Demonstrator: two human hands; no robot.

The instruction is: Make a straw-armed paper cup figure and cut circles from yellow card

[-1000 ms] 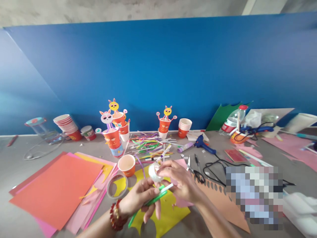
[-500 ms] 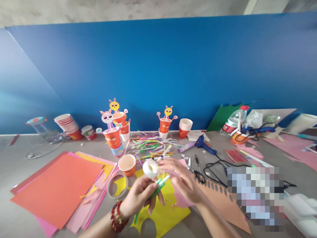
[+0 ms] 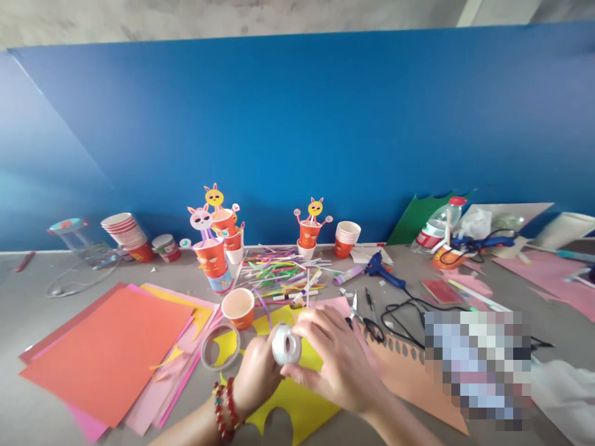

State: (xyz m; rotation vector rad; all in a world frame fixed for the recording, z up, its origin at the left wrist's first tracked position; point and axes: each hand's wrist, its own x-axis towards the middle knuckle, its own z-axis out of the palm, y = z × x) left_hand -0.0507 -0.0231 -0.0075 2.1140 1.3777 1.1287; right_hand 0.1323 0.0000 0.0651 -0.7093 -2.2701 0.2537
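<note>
A small, glossy white roll of tape [image 3: 286,344] stands on edge between both hands, just above the table. The left hand [image 3: 258,375] closes on it from behind and below. The right hand [image 3: 335,360] arches over its far side, thumb pressed under the rim. Beneath the grip lies a smooth yellow paper sheet [image 3: 302,412] with jagged cut edges. Left of the grip, near but apart, are a wider clear tape ring [image 3: 220,348] and an open orange paper cup [image 3: 238,308]. Black-handled scissors [image 3: 367,321] lie close on the right. Bare grey tabletop [image 3: 28,316] opens beyond the flat matte orange card [image 3: 106,353].
</note>
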